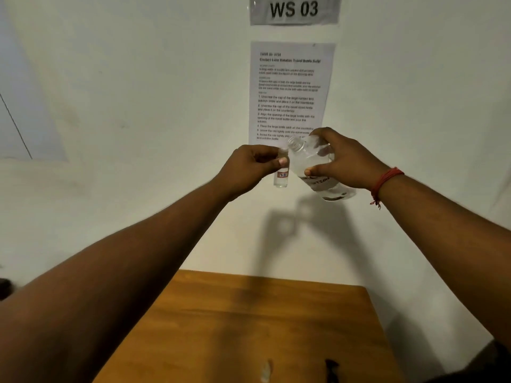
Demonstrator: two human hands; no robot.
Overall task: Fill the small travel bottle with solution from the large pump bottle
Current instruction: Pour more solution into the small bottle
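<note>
Above the tabletop (249, 313), both arms raised and extended forward, hands held close together in front of the wall (138, 106).

Left hand (249, 167): grip curled, thumb and fingers pinching small travel bottle (281, 176) near its top. Bottle upright, clear, cap off, red-bordered label on its lower body; a little clear liquid visible at the bottom.

Right hand (340, 161): grip wrapped round large bottle (315, 167) from above, thumb pressed on the near side. Bottle tilted, threaded neck pointing left and up, mouth just beside and slightly above the travel bottle's opening. No pump head fitted. Clear liquid inside; black lettering on the lower body, only partly legible. Cannot tell whether liquid is passing between the two.

Red thread band (384, 183) tied round right wrist.

Surface: wooden tabletop, orange-brown, pushed against the wall. Two small items at the near edge, one pale (266, 370), one dark (331, 369), both too blurred to identify. Shadow of hands and bottles cast on wall below them.

Room: pale wall. Printed instruction sheet (290, 89) taped behind the hands, lower edge hidden by them. Sign reading "WS 03" (294, 9) above it.
</note>
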